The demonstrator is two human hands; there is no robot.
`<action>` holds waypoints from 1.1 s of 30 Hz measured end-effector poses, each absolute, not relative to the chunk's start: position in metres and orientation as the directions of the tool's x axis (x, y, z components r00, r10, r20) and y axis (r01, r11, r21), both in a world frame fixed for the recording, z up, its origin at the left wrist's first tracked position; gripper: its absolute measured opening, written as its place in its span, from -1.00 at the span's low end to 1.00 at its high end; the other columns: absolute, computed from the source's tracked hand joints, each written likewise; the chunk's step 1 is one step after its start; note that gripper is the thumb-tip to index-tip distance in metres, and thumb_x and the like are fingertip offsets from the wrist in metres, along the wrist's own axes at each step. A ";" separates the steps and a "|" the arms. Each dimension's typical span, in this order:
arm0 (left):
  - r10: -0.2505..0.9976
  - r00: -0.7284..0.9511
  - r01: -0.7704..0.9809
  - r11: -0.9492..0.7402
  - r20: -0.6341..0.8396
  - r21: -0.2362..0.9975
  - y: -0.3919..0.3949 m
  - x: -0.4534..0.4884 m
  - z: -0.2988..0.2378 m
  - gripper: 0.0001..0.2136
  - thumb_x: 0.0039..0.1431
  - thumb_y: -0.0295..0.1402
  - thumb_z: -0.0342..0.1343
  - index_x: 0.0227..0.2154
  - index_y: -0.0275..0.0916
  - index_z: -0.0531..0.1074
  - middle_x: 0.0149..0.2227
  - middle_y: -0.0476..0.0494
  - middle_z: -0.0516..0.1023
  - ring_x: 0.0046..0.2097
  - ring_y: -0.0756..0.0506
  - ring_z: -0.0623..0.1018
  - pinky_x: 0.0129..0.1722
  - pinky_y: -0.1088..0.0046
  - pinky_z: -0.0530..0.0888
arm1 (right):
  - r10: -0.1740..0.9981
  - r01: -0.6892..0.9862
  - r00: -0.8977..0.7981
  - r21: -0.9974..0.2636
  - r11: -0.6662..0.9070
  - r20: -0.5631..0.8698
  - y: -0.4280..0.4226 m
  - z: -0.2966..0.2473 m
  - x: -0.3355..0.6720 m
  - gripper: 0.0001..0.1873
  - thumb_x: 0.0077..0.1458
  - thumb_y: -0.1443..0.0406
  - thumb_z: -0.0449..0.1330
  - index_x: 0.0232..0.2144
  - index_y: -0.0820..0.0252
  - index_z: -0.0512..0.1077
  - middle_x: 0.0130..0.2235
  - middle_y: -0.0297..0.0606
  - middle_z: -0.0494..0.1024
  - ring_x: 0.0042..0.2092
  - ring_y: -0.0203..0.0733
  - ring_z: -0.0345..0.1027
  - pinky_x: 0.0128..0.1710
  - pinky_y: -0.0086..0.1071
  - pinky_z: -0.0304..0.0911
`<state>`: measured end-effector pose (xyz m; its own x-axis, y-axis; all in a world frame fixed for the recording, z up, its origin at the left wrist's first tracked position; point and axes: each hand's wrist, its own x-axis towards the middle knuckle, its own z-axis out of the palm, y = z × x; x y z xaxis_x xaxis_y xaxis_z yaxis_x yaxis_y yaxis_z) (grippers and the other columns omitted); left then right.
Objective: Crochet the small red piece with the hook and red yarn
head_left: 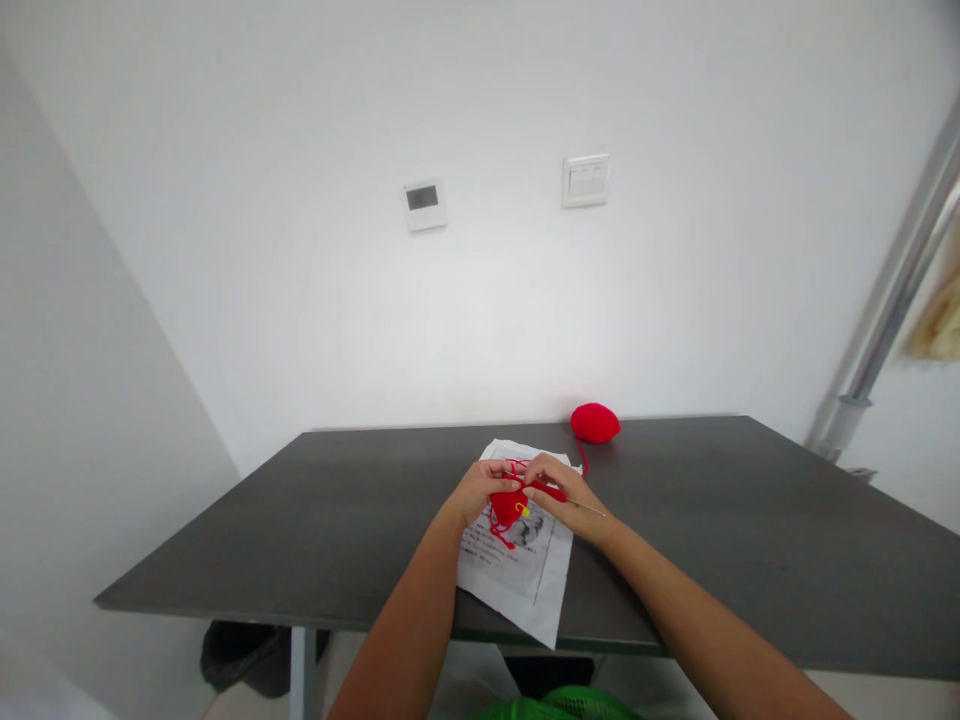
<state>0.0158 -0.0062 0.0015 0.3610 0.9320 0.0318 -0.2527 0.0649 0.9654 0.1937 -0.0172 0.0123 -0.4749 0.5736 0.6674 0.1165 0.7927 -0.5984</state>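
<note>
My left hand [481, 490] is closed on a small piece of red crochet work [507, 508], pinching its upper edge. A yellow stitch marker [523, 510] is clipped to the piece, and loose red strands dangle below it. Between the fingers of my right hand [564, 492] is a crochet hook [553, 491] with a red grip; its thin metal end sticks out to the right. The hook's working tip meets the crochet work near my left fingertips, too small to make out clearly. Beneath both hands lies a printed sheet of paper [517, 585].
A ball of red yarn [595, 423] sits at the back of the dark table [360, 520], its strand running toward my hands. Behind the table is a white wall with a thermostat [424, 206] and a switch [586, 181]. A black bin [247, 655] stands under the table.
</note>
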 end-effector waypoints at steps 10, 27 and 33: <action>0.919 0.393 -0.234 0.072 0.026 0.970 -0.007 0.020 0.002 -0.66 -0.34 -0.41 0.33 -0.38 -0.35 0.49 -0.43 -0.12 0.53 -0.44 0.01 0.46 -0.37 0.50 0.34 | 0.574 0.128 -0.433 -0.584 0.802 0.694 -0.010 0.006 0.195 -0.85 0.11 0.24 0.07 -0.39 0.11 0.42 -0.34 -0.20 0.45 -0.23 -0.12 0.30 -0.18 -0.24 0.21; 0.949 0.305 -0.281 0.008 0.081 0.960 -0.007 0.018 0.005 -0.70 -0.30 -0.45 0.29 -0.37 -0.37 0.52 -0.36 -0.19 0.55 -0.34 -0.05 0.48 -0.23 0.43 0.33 | 0.808 -0.046 -0.350 -0.870 0.491 0.474 -0.004 0.005 0.195 -0.83 -0.06 0.18 0.23 -0.45 0.18 0.47 -0.38 -0.25 0.52 -0.27 -0.15 0.37 -0.19 -0.26 0.27; 0.961 0.271 -0.240 0.010 0.057 0.971 -0.004 0.018 0.002 -0.65 -0.32 -0.43 0.30 -0.34 -0.37 0.51 -0.40 -0.17 0.54 -0.35 -0.06 0.48 -0.24 0.41 0.34 | 0.811 -0.066 -0.337 -0.871 0.487 0.479 -0.003 0.006 0.197 -0.81 -0.09 0.17 0.25 -0.46 0.17 0.47 -0.39 -0.27 0.51 -0.29 -0.17 0.37 -0.21 -0.27 0.27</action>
